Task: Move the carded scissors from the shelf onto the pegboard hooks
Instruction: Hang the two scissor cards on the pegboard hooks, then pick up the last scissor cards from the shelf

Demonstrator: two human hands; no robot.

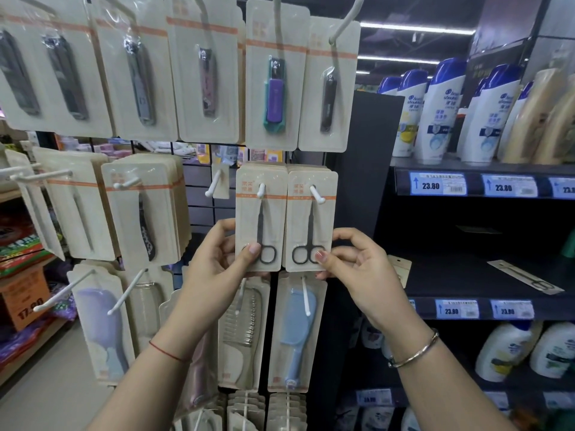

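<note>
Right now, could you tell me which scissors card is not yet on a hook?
The card lying flat on the dark shelf at right; the other two hang from hooks.

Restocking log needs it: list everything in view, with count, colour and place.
scissors cards: two stacks, beige with black scissors, on middle pegboard hooks
shelf scissors card: one, beige, lying on the dark right shelf
nail clipper cards: a row, beige, top hooks
comb and brush cards: several, blue, purple, clear, bottom hooks
empty hook: one, white, left of the scissors
shampoo bottles: many, white with blue caps, right shelves
price tags: several, blue, shelf edges
left hand: fingers on left stack
right hand: fingers on right stack
</note>
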